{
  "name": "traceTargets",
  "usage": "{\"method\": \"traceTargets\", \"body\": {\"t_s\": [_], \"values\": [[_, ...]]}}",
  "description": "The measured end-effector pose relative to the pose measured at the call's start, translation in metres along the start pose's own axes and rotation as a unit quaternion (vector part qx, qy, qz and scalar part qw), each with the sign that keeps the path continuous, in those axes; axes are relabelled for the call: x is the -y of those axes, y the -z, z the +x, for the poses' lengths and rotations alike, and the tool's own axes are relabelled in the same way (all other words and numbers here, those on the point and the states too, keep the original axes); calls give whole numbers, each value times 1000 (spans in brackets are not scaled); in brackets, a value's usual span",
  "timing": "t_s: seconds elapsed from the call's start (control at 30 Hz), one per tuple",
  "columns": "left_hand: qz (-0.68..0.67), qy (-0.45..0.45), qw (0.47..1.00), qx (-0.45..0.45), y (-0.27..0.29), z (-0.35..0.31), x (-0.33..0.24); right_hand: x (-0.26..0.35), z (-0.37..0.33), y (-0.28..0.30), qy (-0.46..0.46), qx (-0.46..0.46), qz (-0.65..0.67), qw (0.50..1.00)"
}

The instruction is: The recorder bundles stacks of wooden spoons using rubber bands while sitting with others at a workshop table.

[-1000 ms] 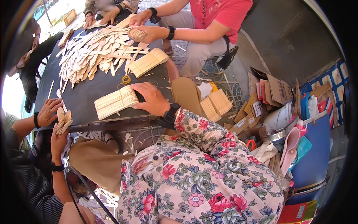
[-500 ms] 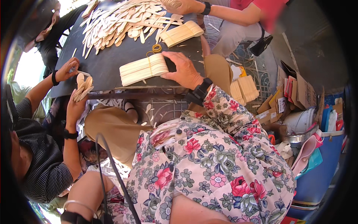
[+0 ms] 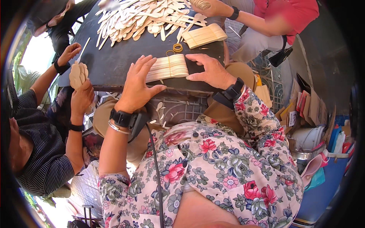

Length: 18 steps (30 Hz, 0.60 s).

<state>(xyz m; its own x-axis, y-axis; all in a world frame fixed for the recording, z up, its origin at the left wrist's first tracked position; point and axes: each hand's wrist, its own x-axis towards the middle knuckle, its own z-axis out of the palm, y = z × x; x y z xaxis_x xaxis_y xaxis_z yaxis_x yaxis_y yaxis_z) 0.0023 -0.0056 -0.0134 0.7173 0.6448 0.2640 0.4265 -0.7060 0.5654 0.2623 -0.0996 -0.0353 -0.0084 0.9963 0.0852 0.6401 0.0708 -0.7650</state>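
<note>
Bundle of sticks [image 3: 169, 67] lies between left hand [image 3: 135, 84] and right hand [image 3: 213, 72] (both open, contact unclear), rubber bands [image 3: 180, 49] just beyond it.

Well to the right of your grip, you have cardboard pieces [image 3: 317, 109], a white bucket [image 3: 308, 137] and a blue bin [image 3: 326, 190].

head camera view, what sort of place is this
Probably an informal work area: a flat black tabletop bears a loose heap of pale, flat wooden sticks, and folded brown cardboard stands off to the right.
</note>
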Motion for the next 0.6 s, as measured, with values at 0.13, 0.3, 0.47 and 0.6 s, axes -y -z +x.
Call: {"method": "traceTargets", "body": {"t_s": [0.13, 0.3, 0.47, 0.6], "values": [[37, 33, 998, 31, -19, 11, 26, 9, 9, 5, 23, 31, -37, 999], [-17, -1, 1000, 20, -14, 11, 32, 20, 13, -5, 118, -7, -100, 988], [-44, 5, 999, -8, -3, 0, 17, 41, 7, -3, 94, -13, -73, 993], [-44, 10, 999, 1, 11, -4, 15, 52, 6, -7, 84, -19, -54, 995]]}}
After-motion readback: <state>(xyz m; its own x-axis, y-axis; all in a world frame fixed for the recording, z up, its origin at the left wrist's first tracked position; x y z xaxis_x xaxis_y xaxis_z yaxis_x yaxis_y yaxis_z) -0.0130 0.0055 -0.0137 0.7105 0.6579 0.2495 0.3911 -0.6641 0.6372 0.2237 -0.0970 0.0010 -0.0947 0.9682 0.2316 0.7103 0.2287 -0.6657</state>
